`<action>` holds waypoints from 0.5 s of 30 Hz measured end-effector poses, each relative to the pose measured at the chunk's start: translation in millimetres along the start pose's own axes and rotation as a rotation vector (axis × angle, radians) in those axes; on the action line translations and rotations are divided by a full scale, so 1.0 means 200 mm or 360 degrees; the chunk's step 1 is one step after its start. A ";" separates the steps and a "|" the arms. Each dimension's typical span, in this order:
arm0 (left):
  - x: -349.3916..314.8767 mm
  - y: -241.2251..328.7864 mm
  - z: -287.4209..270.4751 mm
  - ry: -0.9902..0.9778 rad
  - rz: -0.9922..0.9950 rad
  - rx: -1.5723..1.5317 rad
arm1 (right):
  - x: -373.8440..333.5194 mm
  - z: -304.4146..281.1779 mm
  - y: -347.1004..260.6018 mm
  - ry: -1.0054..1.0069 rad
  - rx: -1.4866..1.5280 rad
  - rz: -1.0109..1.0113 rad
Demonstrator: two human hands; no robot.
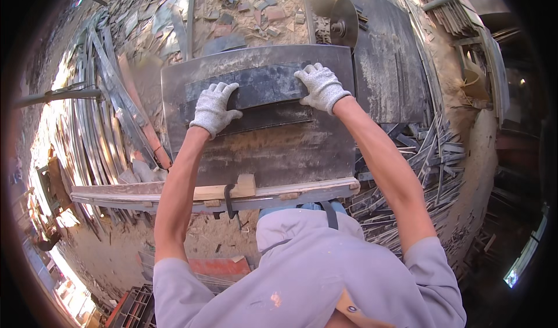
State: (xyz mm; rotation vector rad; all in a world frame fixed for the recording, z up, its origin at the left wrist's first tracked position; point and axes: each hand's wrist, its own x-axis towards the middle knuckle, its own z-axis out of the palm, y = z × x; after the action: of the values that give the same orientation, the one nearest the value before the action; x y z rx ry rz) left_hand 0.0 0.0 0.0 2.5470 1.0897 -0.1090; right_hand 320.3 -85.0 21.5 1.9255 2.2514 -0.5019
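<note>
My left hand (215,108), in a grey knit glove, grips the left part of a dark, dusty slate-like slab (264,88). Its fingers lie on the slab's top and its thumb shows at the near edge. At the slab's right end, my right hand (323,88) in a matching glove holds on the same way, thumb at the near edge. Just nearer to me, a second dark strip (273,116) shows partly from under the slab. Both rest on a wide dark worktable (279,153) covered in dust.
A round saw blade (344,23) stands beyond the table's right corner. Along the near edge runs a wooden rail (290,193) with a clamp (230,200) and a wood block (246,185). Long strips (87,130) pile up at left, thin offcuts (433,159) at right, broken pieces (250,14) beyond.
</note>
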 end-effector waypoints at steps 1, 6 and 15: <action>-0.01 0.00 0.01 0.0012 -0.0002 -0.0022 | -0.01 -0.02 0.00 -0.0031 0.0039 -0.0021; 0.06 0.02 0.00 0.0130 0.0017 -0.0103 | 0.00 -0.04 0.07 -0.0002 0.0101 0.0005; 0.18 -0.04 -0.16 0.0102 0.0029 -0.0003 | 0.14 -0.08 0.12 0.0127 0.0161 0.0030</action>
State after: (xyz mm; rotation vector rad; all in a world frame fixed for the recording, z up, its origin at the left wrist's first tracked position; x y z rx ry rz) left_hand 16.1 41.0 19.2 2.5742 1.0896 -0.0219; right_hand 340.6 -51.0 25.0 2.0480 2.2950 -0.5564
